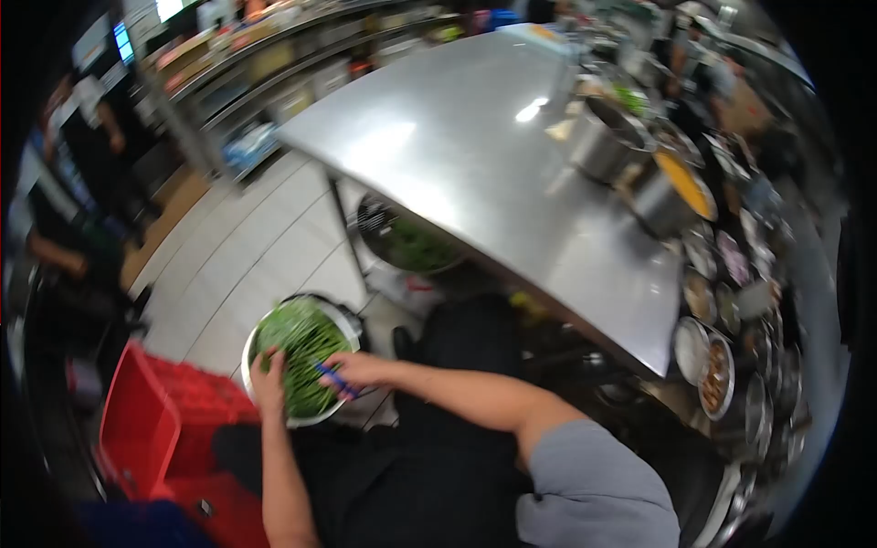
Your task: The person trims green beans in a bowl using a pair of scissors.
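A round bowl (315,422) with a pale rim sits low between my knees, filled with long-stemmed leafy greens (306,333). At its left side my left hand (268,382) has its fingers curled in on the greens. My right hand (358,372) reaches over the right rim, closed around a slim blue tool (338,379). Blur hides the tool's working end and its exact kind. Both hands are close together over the stems.
A red plastic crate (151,411) stands left of the bowl. Ahead is a steel table (457,137), with a basin of greens (416,242) beneath it. Metal pots (607,137) stand on its right side. Other people (82,137) are at the left and far right.
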{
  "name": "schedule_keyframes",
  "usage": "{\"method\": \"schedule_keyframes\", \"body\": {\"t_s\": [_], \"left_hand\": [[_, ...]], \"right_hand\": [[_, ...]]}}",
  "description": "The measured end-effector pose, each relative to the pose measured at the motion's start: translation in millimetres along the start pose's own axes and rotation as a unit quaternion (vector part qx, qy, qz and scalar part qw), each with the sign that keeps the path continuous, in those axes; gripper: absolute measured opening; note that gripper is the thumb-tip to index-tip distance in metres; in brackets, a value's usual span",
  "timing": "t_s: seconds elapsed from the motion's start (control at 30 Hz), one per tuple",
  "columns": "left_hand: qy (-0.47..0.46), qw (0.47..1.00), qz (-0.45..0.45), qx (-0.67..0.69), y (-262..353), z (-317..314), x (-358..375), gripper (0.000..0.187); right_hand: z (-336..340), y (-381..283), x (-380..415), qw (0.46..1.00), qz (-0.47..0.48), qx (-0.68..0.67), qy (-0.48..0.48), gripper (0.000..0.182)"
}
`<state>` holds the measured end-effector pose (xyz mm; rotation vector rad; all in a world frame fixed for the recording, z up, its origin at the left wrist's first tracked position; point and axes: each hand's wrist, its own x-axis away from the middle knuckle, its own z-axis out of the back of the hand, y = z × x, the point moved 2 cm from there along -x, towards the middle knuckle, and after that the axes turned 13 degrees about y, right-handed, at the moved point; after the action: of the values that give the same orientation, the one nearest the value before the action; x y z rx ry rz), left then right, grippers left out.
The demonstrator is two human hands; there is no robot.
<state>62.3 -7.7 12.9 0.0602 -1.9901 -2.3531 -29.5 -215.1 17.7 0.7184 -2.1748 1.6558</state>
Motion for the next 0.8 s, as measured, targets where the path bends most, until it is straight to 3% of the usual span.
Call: {"method": "schedule_keyframes", "body": {"t_s": [0.07,0.17,0.3,0.8], "left_hand": [[0.008,0.999,0.04,0.002,1,9,8,0.034],[0.007,0.998,0.038,-0.049,5,19,22,0.029],[-0.027,0.997,0.073,0.021,-6,21,36,0.022],[-0.066,0.997,0.045,-0.015,-11,16,45,0.022]], "right_hand": [[-1,-5,5,1.0,-0.011,-0.018,-0.005,0.06],[3,4,-1,0.999,-0.02,-0.011,-0.028,0.053],[-4,-3,9,0.999,-0.027,-0.017,-0.021,0.052],[-3,6,3,0.999,-0.023,0.037,-0.011,0.047]]}}
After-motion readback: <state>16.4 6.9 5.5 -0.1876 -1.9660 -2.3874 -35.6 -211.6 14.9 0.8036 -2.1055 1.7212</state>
